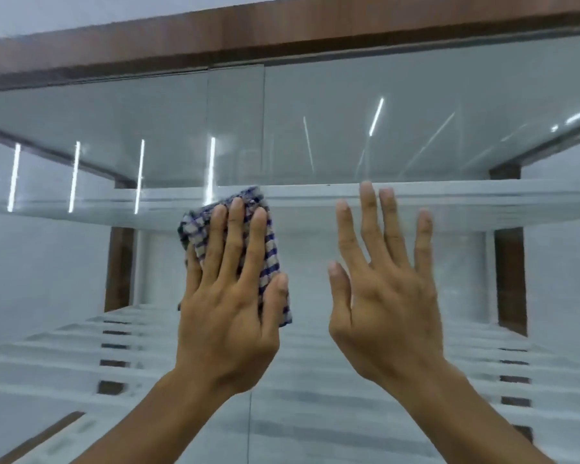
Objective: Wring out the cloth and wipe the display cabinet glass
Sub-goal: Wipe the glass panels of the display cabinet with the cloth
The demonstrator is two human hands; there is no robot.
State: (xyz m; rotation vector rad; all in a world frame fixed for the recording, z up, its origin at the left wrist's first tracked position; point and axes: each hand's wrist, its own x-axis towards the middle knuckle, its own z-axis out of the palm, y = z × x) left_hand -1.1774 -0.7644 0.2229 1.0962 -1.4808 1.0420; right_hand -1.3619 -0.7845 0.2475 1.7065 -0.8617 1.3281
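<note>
Cloth job: press the checked cloth [195, 231] flat on the cabinet glass [349, 135] with the left grip [228, 296], fingers straight. Leave the right grip [385, 296], wide and bare, beside it. Rub slow, even rows.

Bare left hand [226, 316], bare right hand [382, 303], short trimmed nails [365, 186].

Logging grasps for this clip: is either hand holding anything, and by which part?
Left hand presses the checked cloth flat to the glass, straight fingers across its middle. Right hand holds nothing.
</note>
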